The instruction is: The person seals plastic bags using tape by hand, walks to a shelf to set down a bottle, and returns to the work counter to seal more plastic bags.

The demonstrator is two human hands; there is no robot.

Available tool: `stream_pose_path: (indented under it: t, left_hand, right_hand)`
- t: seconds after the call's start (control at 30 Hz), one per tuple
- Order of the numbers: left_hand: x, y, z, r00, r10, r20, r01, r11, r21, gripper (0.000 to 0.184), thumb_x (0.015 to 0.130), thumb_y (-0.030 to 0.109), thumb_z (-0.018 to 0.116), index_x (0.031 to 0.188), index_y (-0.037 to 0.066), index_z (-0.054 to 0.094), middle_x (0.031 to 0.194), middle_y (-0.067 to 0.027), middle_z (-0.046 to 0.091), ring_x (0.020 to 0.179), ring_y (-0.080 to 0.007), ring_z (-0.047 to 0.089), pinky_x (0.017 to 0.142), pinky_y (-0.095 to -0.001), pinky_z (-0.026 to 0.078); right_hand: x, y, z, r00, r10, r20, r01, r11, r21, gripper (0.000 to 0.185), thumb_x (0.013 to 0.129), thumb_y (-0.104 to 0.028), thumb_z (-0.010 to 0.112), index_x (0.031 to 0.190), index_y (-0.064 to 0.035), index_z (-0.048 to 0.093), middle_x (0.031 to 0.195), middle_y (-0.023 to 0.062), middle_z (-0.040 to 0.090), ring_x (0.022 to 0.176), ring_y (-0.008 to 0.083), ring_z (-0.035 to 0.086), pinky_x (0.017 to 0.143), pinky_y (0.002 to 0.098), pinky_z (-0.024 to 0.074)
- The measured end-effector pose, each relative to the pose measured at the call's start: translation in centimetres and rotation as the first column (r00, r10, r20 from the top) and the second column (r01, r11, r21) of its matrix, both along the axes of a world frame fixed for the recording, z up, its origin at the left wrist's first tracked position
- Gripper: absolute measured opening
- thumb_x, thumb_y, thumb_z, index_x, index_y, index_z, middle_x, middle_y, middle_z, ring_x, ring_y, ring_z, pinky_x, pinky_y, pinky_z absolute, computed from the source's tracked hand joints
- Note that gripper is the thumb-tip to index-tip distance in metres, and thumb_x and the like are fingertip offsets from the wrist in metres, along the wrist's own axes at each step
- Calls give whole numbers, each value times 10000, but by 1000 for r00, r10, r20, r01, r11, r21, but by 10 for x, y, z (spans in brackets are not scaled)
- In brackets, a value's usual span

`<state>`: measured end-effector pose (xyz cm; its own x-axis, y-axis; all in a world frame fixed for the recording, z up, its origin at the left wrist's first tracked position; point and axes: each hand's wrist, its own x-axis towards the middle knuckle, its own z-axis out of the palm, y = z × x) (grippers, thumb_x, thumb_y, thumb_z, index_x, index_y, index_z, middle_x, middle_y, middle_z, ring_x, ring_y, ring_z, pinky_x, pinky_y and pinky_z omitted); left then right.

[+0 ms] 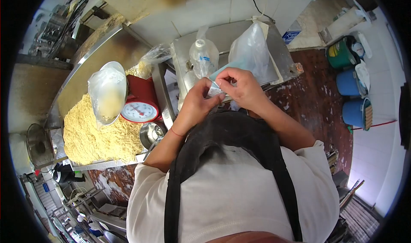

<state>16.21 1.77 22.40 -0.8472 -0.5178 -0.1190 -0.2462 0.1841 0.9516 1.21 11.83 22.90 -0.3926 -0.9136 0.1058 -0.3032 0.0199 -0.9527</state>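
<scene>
In front of my chest, a small white and pale blue piece with printed text (214,90) sits between my two hands; whether it is a label or a packet I cannot tell. My left hand (198,98) is closed on its lower left part. Fingers of my right hand (243,88) pinch its upper right edge. Just beyond them stand a clear plastic bottle (204,57) and a translucent plastic bag (251,50). To the left, a red dial scale (143,98) carries a pan (121,74) with a plastic bag of pale yellow contents (107,101).
Loose yellow noodles (92,134) fill a metal-edged tray around the scale. A metal bowl (150,134) lies near my left forearm. A metal worktop (233,35) borders a tiled wall. Blue buckets (353,114) and a green bin (340,54) stand on the right.
</scene>
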Motion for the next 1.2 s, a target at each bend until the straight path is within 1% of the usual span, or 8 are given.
stream_pose_path:
  t: [0.23,0.33,0.43,0.57,0.67,0.77,0.93,1.2]
  left_hand:
    - [8,-28,-20,913,-406,-26,390,854,344,189,877,73,667,1027,-12,590,819,-79,682,794,-136,647,707,-294,518]
    - [30,-58,-13,965,-260,29,212,843,495,143,900,62,609,1014,-22,587,773,-74,657,727,-152,640,658,-313,515]
    - [46,-114,-25,990,141,6,-140,981,133,137,920,16,535,1038,-27,590,802,-97,643,767,-177,667,635,-314,540]
    - [10,-122,14,750,479,-457,-662,541,-519,227,888,14,538,1106,-7,598,770,-161,660,634,-209,641,611,-344,505]
    - [-21,-119,18,804,358,-475,-592,556,-583,253,885,61,577,1130,5,610,736,-170,663,620,-230,622,603,-364,486]
    - [-58,-99,17,922,332,-200,-388,808,-443,299,885,194,638,1110,-2,646,631,-194,594,554,-274,588,570,-383,463]
    - [-83,-95,-2,963,247,-108,-265,787,-558,398,900,372,640,919,-22,697,608,-225,587,584,-369,604,587,-420,472]
    - [-78,-105,-6,960,277,-49,-262,816,-515,417,888,387,656,914,-27,700,618,-226,596,583,-359,611,588,-404,482]
  right_hand:
    - [-6,-2,-2,997,-20,81,23,999,-29,138,939,-146,609,944,-9,629,812,30,633,771,105,575,735,258,473]
    - [-24,-6,-26,965,-138,224,160,984,-82,156,955,-166,594,954,-12,616,795,15,619,749,94,562,724,246,465]
    - [-41,-13,-44,912,-294,287,338,934,-114,197,954,-199,603,937,-4,615,755,18,608,692,82,548,665,241,457]
    - [-47,-40,-59,878,-370,302,444,865,-233,186,951,-184,613,953,2,606,738,22,607,679,93,562,647,263,470]
    - [-45,-54,-69,883,-425,198,468,834,-294,156,950,-158,618,965,-4,606,766,44,618,695,110,578,655,276,480]
    - [-39,-60,-65,849,-526,-52,478,806,-348,116,947,-131,622,957,-16,616,836,67,635,723,148,593,683,284,486]
    - [-51,-79,-78,740,-634,-226,414,694,-589,77,907,-112,650,951,-50,633,837,91,616,727,240,588,644,336,483]
    - [-47,-67,-102,717,-368,-592,30,865,-500,172,826,-152,694,981,-86,662,969,66,624,910,296,570,814,409,457]
